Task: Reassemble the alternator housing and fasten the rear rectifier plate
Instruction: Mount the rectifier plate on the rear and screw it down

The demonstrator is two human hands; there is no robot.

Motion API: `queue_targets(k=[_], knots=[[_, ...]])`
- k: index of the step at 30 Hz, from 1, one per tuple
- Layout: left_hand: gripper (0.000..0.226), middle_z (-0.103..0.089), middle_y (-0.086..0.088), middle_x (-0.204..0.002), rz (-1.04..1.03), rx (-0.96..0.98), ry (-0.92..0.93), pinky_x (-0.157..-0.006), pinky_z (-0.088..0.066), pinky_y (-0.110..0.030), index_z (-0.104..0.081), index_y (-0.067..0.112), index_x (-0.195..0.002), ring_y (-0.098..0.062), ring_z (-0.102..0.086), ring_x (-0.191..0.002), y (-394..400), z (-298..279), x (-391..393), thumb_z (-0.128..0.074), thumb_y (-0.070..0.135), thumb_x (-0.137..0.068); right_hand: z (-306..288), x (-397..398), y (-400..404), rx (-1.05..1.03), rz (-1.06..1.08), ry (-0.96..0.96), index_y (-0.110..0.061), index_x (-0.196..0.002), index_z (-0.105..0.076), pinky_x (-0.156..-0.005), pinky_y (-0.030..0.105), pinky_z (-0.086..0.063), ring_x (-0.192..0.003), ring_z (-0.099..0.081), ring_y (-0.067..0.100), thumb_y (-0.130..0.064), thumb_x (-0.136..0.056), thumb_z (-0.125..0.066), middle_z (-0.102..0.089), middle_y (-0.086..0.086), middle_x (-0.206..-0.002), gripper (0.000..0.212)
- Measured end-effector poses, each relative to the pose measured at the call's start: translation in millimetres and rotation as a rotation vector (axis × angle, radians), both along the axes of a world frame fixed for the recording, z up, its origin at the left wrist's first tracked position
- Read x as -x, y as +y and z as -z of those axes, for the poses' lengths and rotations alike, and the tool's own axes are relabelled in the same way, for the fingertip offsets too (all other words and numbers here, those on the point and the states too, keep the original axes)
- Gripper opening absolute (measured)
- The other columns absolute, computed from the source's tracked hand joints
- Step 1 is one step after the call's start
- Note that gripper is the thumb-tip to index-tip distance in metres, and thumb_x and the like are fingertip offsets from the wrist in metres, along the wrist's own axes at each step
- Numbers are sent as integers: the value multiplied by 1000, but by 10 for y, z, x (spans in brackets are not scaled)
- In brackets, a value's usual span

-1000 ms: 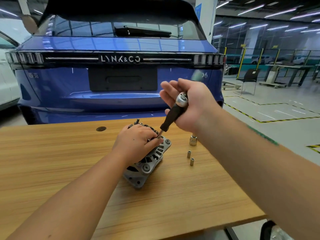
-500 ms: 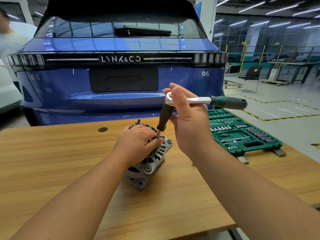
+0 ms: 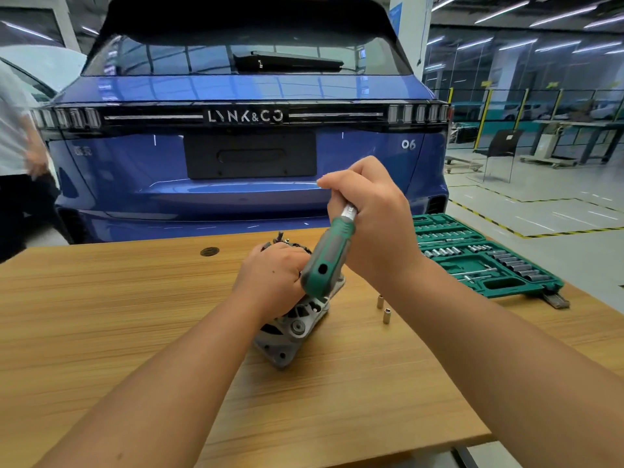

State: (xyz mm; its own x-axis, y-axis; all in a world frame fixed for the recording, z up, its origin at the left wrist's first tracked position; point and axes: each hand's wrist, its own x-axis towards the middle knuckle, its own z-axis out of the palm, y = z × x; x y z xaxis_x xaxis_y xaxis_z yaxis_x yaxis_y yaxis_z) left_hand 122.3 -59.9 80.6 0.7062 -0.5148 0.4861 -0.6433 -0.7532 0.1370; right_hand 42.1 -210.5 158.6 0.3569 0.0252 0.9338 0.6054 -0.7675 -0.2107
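Note:
The grey cast alternator (image 3: 293, 327) lies on the wooden table (image 3: 101, 315), tilted toward me. My left hand (image 3: 270, 278) grips its top and hides most of the rear plate. My right hand (image 3: 368, 224) holds the head end of a ratchet wrench (image 3: 329, 256). Its green and grey handle points down toward me, over the alternator. The socket end is hidden behind my fingers.
Two small sockets (image 3: 383, 307) stand on the table right of the alternator. An open green socket case (image 3: 486, 261) lies at the table's right edge. A blue car (image 3: 243, 136) is parked just behind the table. A person (image 3: 17, 146) stands at far left.
The ratchet handle has swung from pointing right to pointing down toward me. My right hand has shifted with it. My left hand stays on the alternator.

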Motion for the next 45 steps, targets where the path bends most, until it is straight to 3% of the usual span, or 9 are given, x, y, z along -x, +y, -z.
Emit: queue_targets(k=[4,7,12,16,24,26,29,38,45], knots=[[34,-46,28,-73,19,10,3,-85,-35,-34,-39,42,-69,0,-43,-74,-10,-53,47,-32,67,-91,34,43,40,-164,-94,107,-3,-102,-72,-75,43,-53,-83,-61,23,-2,-92,-59,-64,9,-89,17],[51,-51,26,-80,17,-17,22,-87,-31,-35,-54,45,-79,-3,-45,-86,-3,-60,73,-12,74,-78,80,77,46,-243,-196,195,-6,-102,-66,-75,53,-55,-86,-66,33,-3,-97,-59,-66,10,-90,10],[75,-67,21,-98,21,-30,50,-112,-28,-44,-69,39,-98,-5,-54,-103,5,-59,41,-12,82,-75,23,93,15,-189,-219,236,-10,-102,-66,-76,53,-56,-88,-68,32,-13,-98,-56,-68,7,-93,11],[75,-70,19,-115,52,21,68,-121,-14,-48,-71,38,-110,-7,-51,-124,37,-60,60,-18,78,-77,31,71,-14,-204,-252,228,-8,-103,-68,-78,53,-57,-91,-69,31,-9,-98,-60,-67,4,-94,10],[51,-68,17,-118,80,79,32,-121,-9,-50,-72,34,-112,-10,-47,-129,49,-56,170,-36,63,-91,-5,76,-36,-172,-298,159,-13,-103,-68,-77,53,-57,-87,-68,31,-14,-97,-59,-66,3,-93,11],[40,-65,15,-126,70,112,-14,-122,-10,-49,-69,31,-119,-12,-46,-131,105,-49,188,-55,55,-91,-29,106,-31,-177,-320,142,-20,-104,-67,-77,53,-57,-88,-69,29,-15,-98,-60,-66,-3,-92,11],[53,-62,8,-131,15,218,-62,-118,-26,-47,-63,26,-129,-17,-47,-129,243,-24,234,-75,49,-83,-80,159,-19,-228,-378,163,-35,-102,-64,-78,51,-58,-89,-72,23,-14,-98,-60,-65,-11,-92,21],[76,-48,20,-129,-146,695,408,-89,-39,-25,-45,34,-139,-3,-46,-120,568,321,344,-84,46,-75,90,231,11,-262,-392,178,-24,-101,-64,-79,43,-61,-91,-73,22,-5,-98,-61,-65,-2,-97,20],[62,-49,17,-133,-127,810,507,-98,-42,-29,-45,42,-130,-3,-45,-122,535,390,319,-82,37,-80,27,153,109,-226,-376,149,-23,-103,-63,-78,47,-60,-91,-73,23,-9,-98,-61,-66,-2,-96,15]])
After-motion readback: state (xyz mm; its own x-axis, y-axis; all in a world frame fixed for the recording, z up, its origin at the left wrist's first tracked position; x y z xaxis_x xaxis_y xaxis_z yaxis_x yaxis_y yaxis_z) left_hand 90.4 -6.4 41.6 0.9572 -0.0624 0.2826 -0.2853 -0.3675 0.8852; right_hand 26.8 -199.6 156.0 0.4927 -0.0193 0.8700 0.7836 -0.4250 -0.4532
